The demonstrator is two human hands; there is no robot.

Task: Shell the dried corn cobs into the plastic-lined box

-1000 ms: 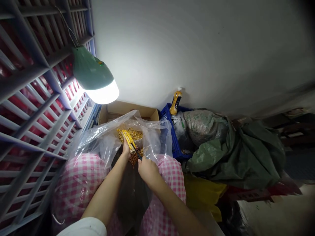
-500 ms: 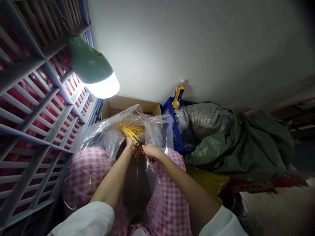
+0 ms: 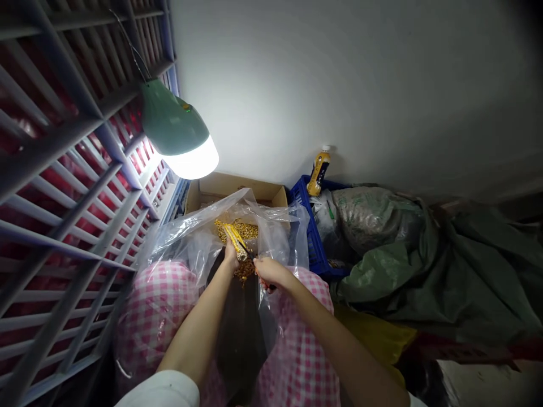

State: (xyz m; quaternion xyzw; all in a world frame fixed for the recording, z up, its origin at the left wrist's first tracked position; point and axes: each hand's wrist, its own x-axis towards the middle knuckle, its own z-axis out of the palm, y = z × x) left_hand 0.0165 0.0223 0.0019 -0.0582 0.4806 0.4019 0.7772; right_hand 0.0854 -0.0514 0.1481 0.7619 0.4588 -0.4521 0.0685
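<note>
While the left hand (image 3: 231, 255) still gripped the corn cob (image 3: 235, 241), the right hand (image 3: 269, 273) gripped a dark tool (image 3: 250, 254), now held higher.

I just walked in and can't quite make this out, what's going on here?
A person holds a yellow corn cob in their left hand and, with their right hand, puts a thin dark tool to it. Loose corn kernels lie in a clear plastic bag in a cardboard box. A green lamp shines overhead.
</note>
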